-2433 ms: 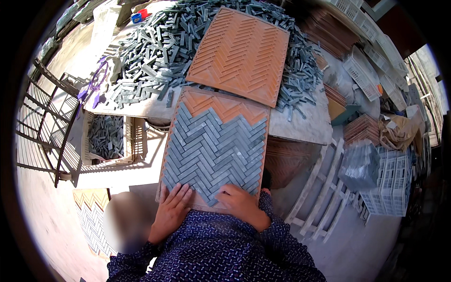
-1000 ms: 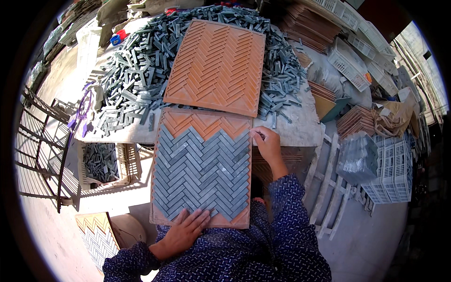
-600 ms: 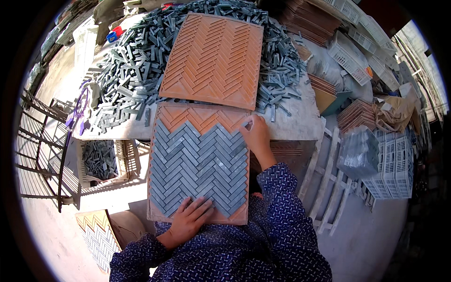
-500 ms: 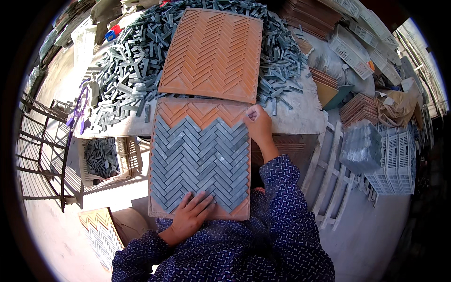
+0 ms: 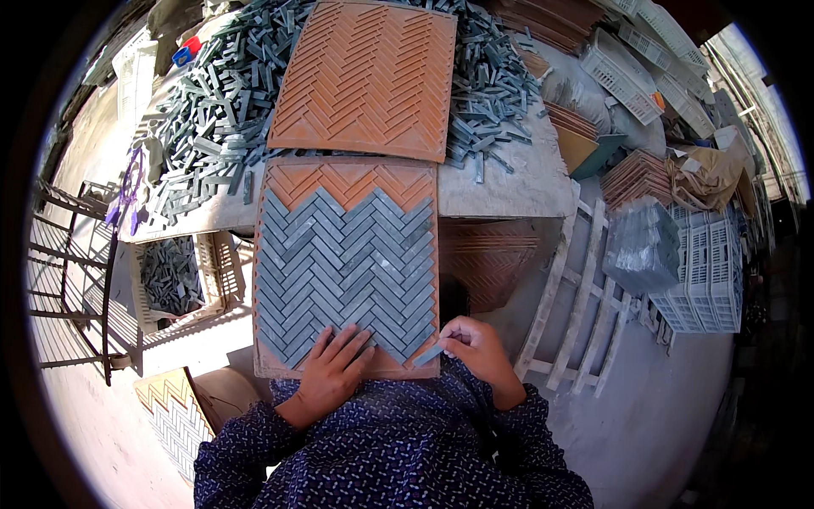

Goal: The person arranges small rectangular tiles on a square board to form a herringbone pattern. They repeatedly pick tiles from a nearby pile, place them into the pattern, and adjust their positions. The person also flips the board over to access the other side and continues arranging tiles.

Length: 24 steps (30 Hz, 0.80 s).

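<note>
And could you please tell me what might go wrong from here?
The grey tile strip, pinched near one end by the right hand, could slip. The left hand, lying over the laid tiles, might nudge them. The orange mould beneath them juts past the front edge of the table, so pressing might shift it.

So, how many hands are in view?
2: left hand rests on grey herringbone tiles; right hand pinches a grey tile strip at the lower right of the orange tray.

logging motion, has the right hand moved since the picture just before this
Yes, the right hand has moved away from the table, from upper right to lower right of the tiled tray.
</note>
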Available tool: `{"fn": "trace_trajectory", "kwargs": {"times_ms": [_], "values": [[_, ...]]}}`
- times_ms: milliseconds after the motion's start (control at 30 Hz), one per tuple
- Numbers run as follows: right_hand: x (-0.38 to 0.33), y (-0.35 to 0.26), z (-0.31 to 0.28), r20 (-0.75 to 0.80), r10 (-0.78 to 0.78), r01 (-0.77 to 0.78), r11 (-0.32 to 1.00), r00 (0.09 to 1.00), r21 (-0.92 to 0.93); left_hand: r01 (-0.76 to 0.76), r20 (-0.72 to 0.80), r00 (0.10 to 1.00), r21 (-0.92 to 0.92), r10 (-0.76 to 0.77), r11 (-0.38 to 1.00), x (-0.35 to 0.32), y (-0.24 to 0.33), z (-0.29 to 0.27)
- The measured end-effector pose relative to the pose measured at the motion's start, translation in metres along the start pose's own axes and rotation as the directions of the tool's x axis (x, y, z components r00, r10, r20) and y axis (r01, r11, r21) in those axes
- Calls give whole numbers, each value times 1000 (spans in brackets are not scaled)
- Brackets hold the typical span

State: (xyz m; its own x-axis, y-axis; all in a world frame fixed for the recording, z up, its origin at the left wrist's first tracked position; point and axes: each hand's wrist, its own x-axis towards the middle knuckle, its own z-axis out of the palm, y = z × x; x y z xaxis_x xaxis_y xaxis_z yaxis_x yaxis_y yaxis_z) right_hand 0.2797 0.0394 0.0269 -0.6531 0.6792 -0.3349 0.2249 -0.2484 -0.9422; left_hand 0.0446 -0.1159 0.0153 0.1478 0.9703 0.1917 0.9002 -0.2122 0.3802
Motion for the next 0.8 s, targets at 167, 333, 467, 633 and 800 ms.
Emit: {"fn": "trace_trajectory", "kwargs": {"times_ms": [167,333,467,633,800], "values": [[0,7,20,-149,-326,212,838,933,-503,8,-11,1000,-30,-8,1000,-1,-1,0],[-11,6,39,-252,-350,173,828,902,-533,21,-7,1000,-57,-22,998,-1,0,-4],[-20,9,38,-131,-463,263,689,876,-675,14,-45,999,-129,-20,992,-5,-6,-6],[-21,12,37,-17,-505,351,625,863,-697,0,-26,1000,-85,-2,996,-8,-8,-9],[-4,8,28,-258,-428,204,775,866,-599,-18,75,997,-72,24,997,-2,-3,-12]]}}
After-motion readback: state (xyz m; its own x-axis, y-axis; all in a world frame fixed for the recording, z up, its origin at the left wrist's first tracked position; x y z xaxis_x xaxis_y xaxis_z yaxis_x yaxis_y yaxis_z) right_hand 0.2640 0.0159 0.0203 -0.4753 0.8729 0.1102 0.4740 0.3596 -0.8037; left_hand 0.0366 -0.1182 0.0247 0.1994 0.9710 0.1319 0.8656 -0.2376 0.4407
